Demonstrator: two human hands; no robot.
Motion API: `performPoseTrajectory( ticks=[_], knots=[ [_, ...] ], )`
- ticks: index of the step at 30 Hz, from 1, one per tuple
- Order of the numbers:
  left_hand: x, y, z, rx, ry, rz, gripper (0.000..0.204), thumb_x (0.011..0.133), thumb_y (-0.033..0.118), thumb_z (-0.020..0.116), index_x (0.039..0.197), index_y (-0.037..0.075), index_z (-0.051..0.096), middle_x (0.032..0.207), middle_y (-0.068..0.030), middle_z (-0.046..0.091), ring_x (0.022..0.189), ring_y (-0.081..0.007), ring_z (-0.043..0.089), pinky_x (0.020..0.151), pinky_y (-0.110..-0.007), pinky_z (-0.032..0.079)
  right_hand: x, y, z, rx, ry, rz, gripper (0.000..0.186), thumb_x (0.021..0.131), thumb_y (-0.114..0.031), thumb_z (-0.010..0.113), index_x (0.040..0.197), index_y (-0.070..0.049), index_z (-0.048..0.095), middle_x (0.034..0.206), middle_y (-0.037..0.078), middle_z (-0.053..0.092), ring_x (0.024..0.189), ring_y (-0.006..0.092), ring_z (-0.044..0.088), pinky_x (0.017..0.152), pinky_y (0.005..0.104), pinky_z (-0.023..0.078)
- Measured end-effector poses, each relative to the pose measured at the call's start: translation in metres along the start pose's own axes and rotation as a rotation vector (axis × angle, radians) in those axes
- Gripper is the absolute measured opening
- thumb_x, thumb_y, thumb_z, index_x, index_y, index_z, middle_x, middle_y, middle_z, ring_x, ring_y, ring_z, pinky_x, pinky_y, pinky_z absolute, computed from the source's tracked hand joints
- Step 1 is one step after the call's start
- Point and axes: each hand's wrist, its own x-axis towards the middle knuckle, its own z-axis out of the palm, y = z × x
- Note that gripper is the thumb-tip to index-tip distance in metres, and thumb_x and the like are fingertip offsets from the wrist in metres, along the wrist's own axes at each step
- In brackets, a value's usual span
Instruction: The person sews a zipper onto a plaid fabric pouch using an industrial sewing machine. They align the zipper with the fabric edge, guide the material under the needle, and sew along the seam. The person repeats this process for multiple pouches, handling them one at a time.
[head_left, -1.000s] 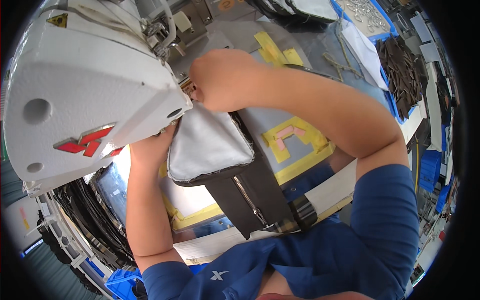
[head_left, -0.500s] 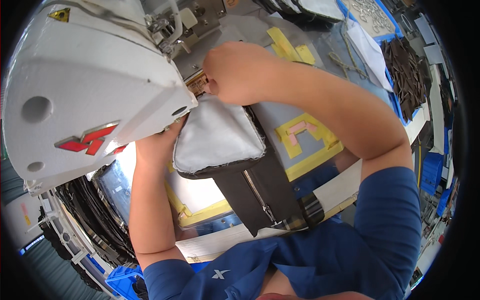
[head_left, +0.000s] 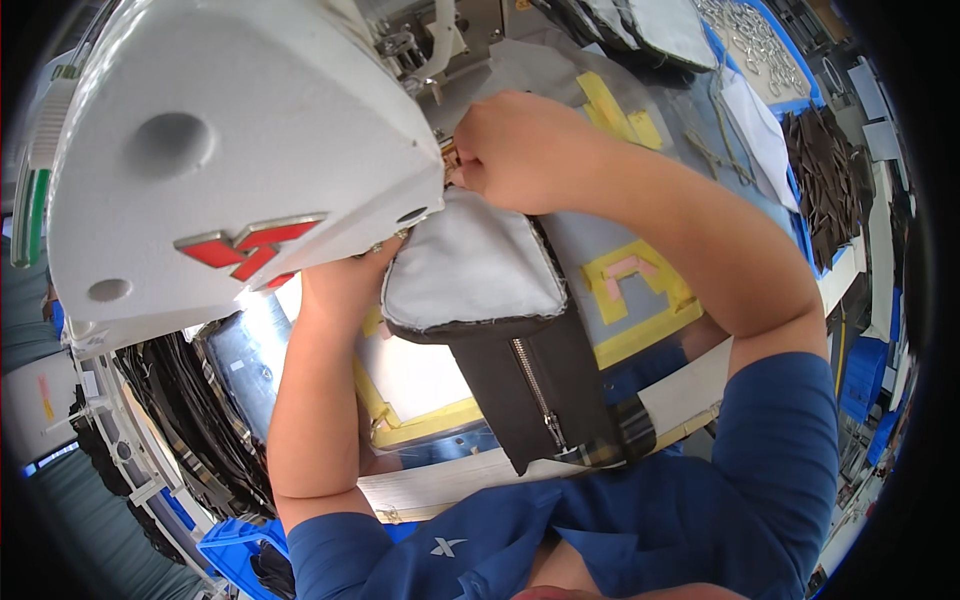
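A white sewing machine head [head_left: 240,140] with red emblems fills the upper left. Beside its lower tip, my right hand [head_left: 525,150] is curled closed, fingertips at a small coppery part [head_left: 450,150], their hold hidden. My left hand [head_left: 340,280] reaches under the head along the left side of a bag piece, its fingers mostly hidden. The piece has a pale lining panel [head_left: 470,260] with frayed edges and a dark fabric strip [head_left: 495,400] with a silver zipper [head_left: 530,385], hanging toward me over the table [head_left: 420,470].
Yellow tape [head_left: 640,340] marks the work surface. More fabric pieces [head_left: 670,30] lie at the back, near a blue-rimmed tray [head_left: 775,95] of metal rings, brown strips [head_left: 820,180] and white paper [head_left: 760,140]. Dark stacked fabric [head_left: 190,410] and a blue bin [head_left: 250,550] are on the left.
The view has shifted, so the machine, bag piece and my hands appear farther right, with the machine head larger. My hands keep nearly the same places beside the bag piece.
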Motion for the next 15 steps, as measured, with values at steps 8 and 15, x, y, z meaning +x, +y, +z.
performPoseTrajectory(
  ticks=[8, 15],
  knots=[
    [-0.002, 0.01, 0.001, 0.056, 0.033, -0.112, 0.033, 0.088, 0.021, 0.083, 0.116, 0.005, 0.08, 0.108, -0.0165, 0.081, 0.101, -0.0331, 0.078, 0.087, -0.041, 0.059, -0.001, -0.003, -0.004, -0.005, -0.013, -0.01, 0.027, 0.089, -0.021, 0.069, 0.093, 0.004, 0.077, 0.094, 0.024, 0.077, 0.096, 0.0453, 0.075, 0.083, 0.0544, 0.061],
    [-0.003, 0.008, 0.0, 0.023, 0.014, -0.182, 0.032, 0.088, 0.021, 0.084, 0.116, 0.005, 0.08, 0.108, -0.0169, 0.081, 0.101, -0.0333, 0.078, 0.088, -0.042, 0.059, -0.002, 0.004, 0.005, -0.003, 0.088, -0.045, 0.027, 0.089, -0.025, 0.07, 0.08, 0.001, 0.073, 0.083, 0.023, 0.072, 0.088, 0.0454, 0.072, 0.077, 0.0549, 0.056]
  ],
)
